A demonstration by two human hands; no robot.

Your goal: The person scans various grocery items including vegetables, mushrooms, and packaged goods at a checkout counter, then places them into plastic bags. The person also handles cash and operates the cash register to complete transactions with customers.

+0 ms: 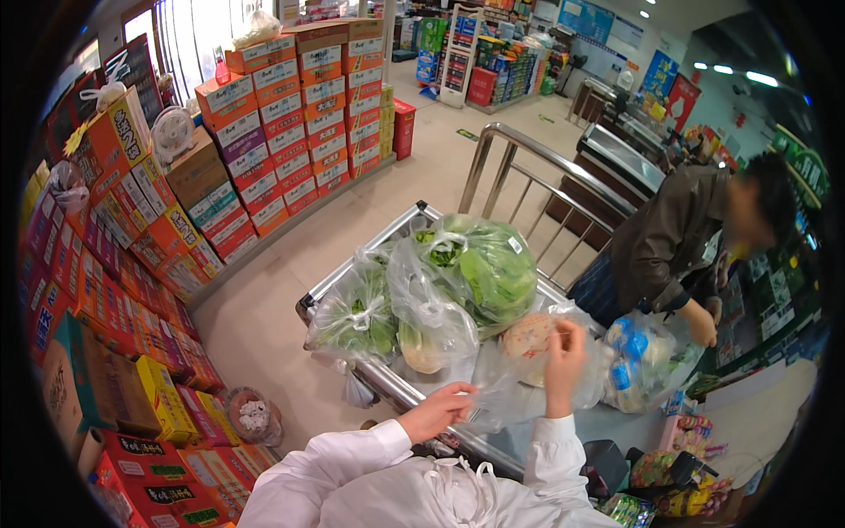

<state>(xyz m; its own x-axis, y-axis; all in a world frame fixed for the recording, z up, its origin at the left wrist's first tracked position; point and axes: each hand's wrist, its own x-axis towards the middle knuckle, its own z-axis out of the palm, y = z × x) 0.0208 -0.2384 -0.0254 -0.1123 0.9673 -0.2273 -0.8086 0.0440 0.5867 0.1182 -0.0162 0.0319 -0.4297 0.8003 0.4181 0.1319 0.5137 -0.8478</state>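
Note:
My left hand (439, 412) grips the edge of a clear plastic bag (495, 402) at the near side of a metal-framed counter (389, 383). My right hand (566, 360) is raised over the same plastic, its fingertips pinched together; whether they hold a strand of it cannot be made out. Just beyond lies a round, pale item with a reddish pattern (528, 336), partly covered by clear plastic. Farther left stand knotted clear bags: one of leafy greens (360, 323), one with a pale vegetable (422, 350), and a large one of green leaves (498, 277).
A bag with blue-and-white packages (630, 363) sits at the counter's right, beside a co-worker (673, 244) bending over it. Steel railing (561, 158) borders the far side. Stacked cartons (284, 119) line the left, near a waste basket (254, 416). A payment terminal (690, 468) lies at lower right.

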